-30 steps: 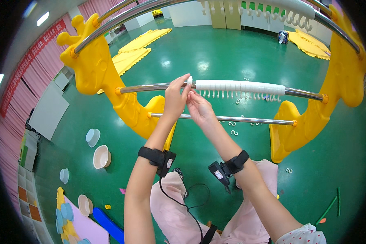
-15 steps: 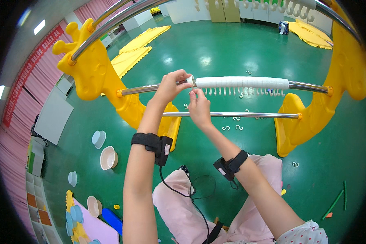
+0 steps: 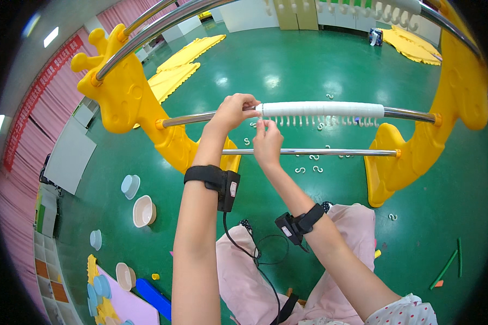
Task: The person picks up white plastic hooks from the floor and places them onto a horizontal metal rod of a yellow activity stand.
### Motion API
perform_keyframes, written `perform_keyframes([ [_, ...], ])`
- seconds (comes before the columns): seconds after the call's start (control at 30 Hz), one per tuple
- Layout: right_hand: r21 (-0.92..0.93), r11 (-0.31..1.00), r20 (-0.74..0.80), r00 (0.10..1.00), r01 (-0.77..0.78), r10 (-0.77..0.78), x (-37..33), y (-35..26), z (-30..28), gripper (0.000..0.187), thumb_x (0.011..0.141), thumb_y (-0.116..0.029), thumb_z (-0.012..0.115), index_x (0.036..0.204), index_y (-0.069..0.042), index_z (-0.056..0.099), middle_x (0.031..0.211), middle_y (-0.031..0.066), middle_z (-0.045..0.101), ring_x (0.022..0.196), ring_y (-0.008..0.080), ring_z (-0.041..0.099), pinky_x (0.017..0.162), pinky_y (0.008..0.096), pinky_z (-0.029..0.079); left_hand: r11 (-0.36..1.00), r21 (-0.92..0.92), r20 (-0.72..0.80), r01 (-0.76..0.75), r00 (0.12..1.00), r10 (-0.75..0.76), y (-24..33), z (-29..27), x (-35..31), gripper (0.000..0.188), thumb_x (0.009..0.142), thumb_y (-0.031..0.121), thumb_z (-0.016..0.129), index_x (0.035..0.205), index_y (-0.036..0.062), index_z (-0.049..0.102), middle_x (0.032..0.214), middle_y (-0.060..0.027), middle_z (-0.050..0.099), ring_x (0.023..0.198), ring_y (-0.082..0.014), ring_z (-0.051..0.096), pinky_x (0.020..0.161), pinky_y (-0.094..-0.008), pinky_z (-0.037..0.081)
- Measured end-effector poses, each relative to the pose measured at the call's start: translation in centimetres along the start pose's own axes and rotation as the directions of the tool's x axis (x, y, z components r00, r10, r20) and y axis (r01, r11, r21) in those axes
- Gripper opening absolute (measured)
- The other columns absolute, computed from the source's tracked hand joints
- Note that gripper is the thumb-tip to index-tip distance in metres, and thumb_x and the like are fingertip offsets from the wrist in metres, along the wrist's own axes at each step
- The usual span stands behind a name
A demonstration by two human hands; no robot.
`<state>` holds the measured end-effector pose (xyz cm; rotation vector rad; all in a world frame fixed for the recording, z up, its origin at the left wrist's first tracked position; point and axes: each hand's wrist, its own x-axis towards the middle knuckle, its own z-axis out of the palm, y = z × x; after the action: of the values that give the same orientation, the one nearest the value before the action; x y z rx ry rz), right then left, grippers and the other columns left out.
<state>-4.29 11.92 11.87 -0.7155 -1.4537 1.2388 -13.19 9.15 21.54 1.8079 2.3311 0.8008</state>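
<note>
A white plastic hook (image 3: pixel 259 110) with a ring top sits around the metal rod (image 3: pixel 192 118) of a yellow giraffe-shaped rack. My left hand (image 3: pixel 232 112) pinches its ring from the left. Just below, the closed fingers of my right hand (image 3: pixel 268 143) are at its hanging end, which they partly hide. Pressed side by side along the rod to the right is a row of white hooks (image 3: pixel 324 109), their curved ends pointing down. The pinched hook lies against the left end of this row.
Yellow giraffe sides (image 3: pixel 126 97) hold the rods, with a lower bar (image 3: pixel 309 152) beneath. Several white S-shaped hooks (image 3: pixel 300 170) lie on the green floor. Basins (image 3: pixel 145 211) stand at left; green sticks (image 3: pixel 444 269) lie at right. More white hooks hang from the top rod.
The pinched hook has slid right along the rod, closing the small gap to the row. Both hands have shifted slightly right with it.
</note>
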Motion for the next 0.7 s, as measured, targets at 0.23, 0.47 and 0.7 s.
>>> perform_keyframes([
  [0.23, -0.096, 0.995, 0.157, 0.987, -0.017, 0.032, -0.2, -0.7, -1.3, 0.020, 0.087, -0.025, 0.048, 0.088, -0.005, 0.054, 0.064, 0.0192, 0.058, 0.062, 0.0380, 0.057, 0.053, 0.0474, 0.041, 0.994, 0.106, -0.048, 0.028, 0.999, -0.023, -1.3, 0.9, -0.9, 0.027, 0.077, 0.015, 0.063, 0.101, 0.0026, 0.058, 0.087, -0.0107, 0.062, 0.080, -0.0200, 0.060, 0.072, -0.0306, 0.046],
  [0.47, -0.394, 0.882, 0.239, 0.955, 0.259, -0.174, 0.4, -0.1, -3.0, 0.014, 0.085, -0.021, 0.050, 0.089, -0.009, 0.055, 0.060, 0.0152, 0.058, 0.058, 0.0357, 0.058, 0.049, 0.0456, 0.044, 0.946, 0.324, -0.073, 0.006, 0.997, 0.018, -1.2, 1.6, -0.9, 0.024, 0.078, 0.032, 0.059, 0.089, 0.0108, 0.057, 0.082, -0.0085, 0.061, 0.081, -0.0273, 0.057, 0.068, -0.0387, 0.042],
  [0.7, -0.425, 0.191, 0.276, 0.328, 0.885, -0.903, 7.5, -4.1, -7.3, 0.016, 0.072, -0.021, 0.063, 0.082, -0.011, 0.058, 0.068, 0.0076, 0.061, 0.065, 0.0267, 0.061, 0.058, 0.0374, 0.046, 0.730, 0.682, -0.203, -0.031, 0.952, 0.231, -2.0, 3.7, -1.3, 0.031, 0.077, 0.035, 0.059, 0.092, 0.0109, 0.047, 0.081, -0.0067, 0.055, 0.078, -0.0247, 0.055, 0.068, -0.0378, 0.041],
])
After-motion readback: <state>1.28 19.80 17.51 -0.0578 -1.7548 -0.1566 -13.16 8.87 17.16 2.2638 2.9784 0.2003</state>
